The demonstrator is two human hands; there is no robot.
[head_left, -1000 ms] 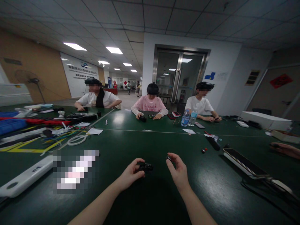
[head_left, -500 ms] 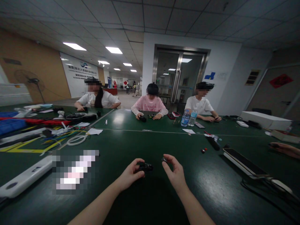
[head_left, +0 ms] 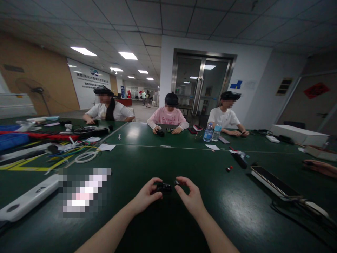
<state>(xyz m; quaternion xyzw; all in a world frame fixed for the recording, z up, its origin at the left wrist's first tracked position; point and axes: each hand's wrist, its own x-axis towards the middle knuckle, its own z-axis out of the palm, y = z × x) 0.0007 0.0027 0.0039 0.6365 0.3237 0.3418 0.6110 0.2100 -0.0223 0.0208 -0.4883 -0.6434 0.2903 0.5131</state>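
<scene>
Left hand (head_left: 144, 198): Grips small black device (head_left: 165, 188) between thumb and fingers, projecting toward right hand (head_left: 191, 197); too dark to tell exact type.
Right hand: Pinches small dark part (head_left: 176, 182) at tips of thumb and forefinger.
Device and part: Over green tabletop (head_left: 147, 160), directly ahead of wearer; near each other, visibly apart. Cannot tell whether resting on surface.
Progress: Judged mid-work; both pieces in hand, not yet in contact. Cannot tell any finished portion.
Right side: Loose red-and-black pieces (head_left: 229, 169), near smartphone (head_left: 276, 182).
Left side: Long white unit (head_left: 31, 199), well apart from both hands.
</scene>
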